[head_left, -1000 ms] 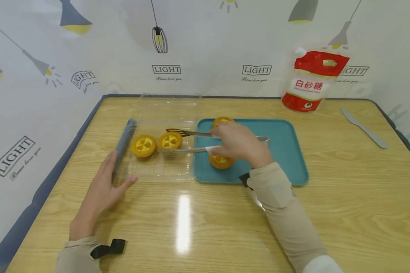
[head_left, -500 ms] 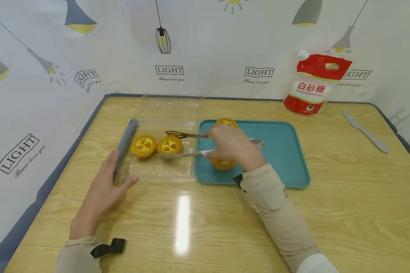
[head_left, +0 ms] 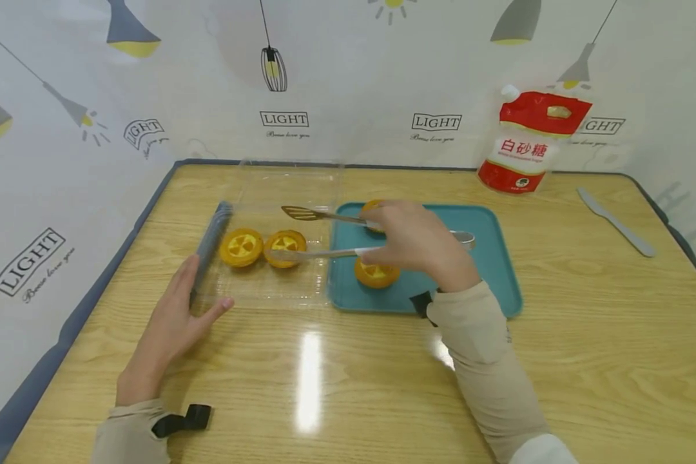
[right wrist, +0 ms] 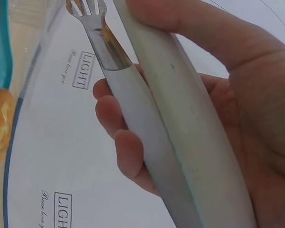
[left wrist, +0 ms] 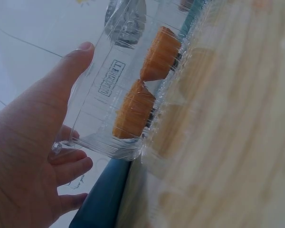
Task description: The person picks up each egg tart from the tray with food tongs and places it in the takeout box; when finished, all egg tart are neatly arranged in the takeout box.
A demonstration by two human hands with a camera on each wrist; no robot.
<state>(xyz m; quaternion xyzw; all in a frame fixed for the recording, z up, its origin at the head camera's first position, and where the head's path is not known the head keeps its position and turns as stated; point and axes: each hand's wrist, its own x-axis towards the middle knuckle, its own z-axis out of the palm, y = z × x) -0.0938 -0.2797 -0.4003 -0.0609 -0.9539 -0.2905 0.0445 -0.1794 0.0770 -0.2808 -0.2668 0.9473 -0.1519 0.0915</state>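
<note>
My right hand (head_left: 417,241) holds a pair of metal food tongs (head_left: 339,218) by the pale handles, also seen in the right wrist view. Their jaws are spread; the slotted one hangs behind the right-hand egg tart (head_left: 285,243), the other passes over it. That tart sits beside another tart (head_left: 241,247) in a clear plastic container (head_left: 278,290) with its lid laid back. My left hand (head_left: 171,322) rests at the container's left side, fingers extended, thumb apart. In the left wrist view, the thumb and fingers (left wrist: 73,171) are at the container's corner.
A teal tray (head_left: 475,270) holds two more tarts, one (head_left: 377,274) near the front, one (head_left: 371,207) partly behind my hand. A long blue-grey thing (head_left: 213,225) lies left of the container. A white sugar bag (head_left: 522,148) and a pale knife (head_left: 615,222) are farther right.
The tongs have spread and let go of the right-hand tart, which stays in the container. They have lifted, and my right hand has shifted slightly right. The left hand has not moved.
</note>
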